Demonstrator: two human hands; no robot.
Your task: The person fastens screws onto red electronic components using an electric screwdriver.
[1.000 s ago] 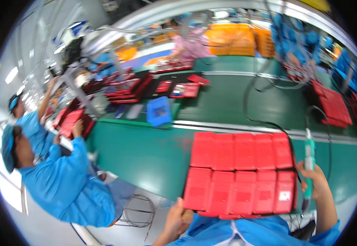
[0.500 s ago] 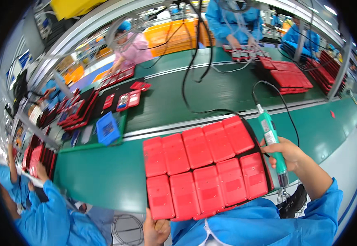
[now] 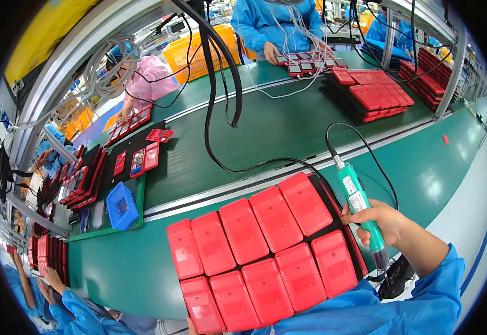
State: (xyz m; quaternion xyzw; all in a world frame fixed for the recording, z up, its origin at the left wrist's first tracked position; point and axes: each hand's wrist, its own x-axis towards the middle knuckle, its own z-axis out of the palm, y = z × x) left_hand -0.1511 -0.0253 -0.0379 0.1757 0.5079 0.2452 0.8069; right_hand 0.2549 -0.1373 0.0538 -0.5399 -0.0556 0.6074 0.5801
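A black tray (image 3: 328, 228) filled with two rows of red plastic casings (image 3: 243, 230) tilts in front of me, above the green bench and my lap. My left hand (image 3: 191, 327) holds its near-left corner; only a bit of the fingers shows at the lower edge. In my right hand (image 3: 387, 222) is a green electric screwdriver (image 3: 356, 195), bit end pointing down toward me. The fingertips of that same hand also touch the tray's right edge. Small screw holes show in the casings.
Beyond the bench (image 3: 109, 262) runs a dark green conveyor belt (image 3: 277, 128). A blue parts bin (image 3: 121, 205) stands at left, stacked red casings (image 3: 380, 95) at far right. Black cables (image 3: 208, 100) hang ahead. Co-workers' hands are busy across the belt and at lower left.
The tray has shifted left and down in the picture and tilted more. My left hand has mostly slipped out of view. My right hand keeps the screwdriver.
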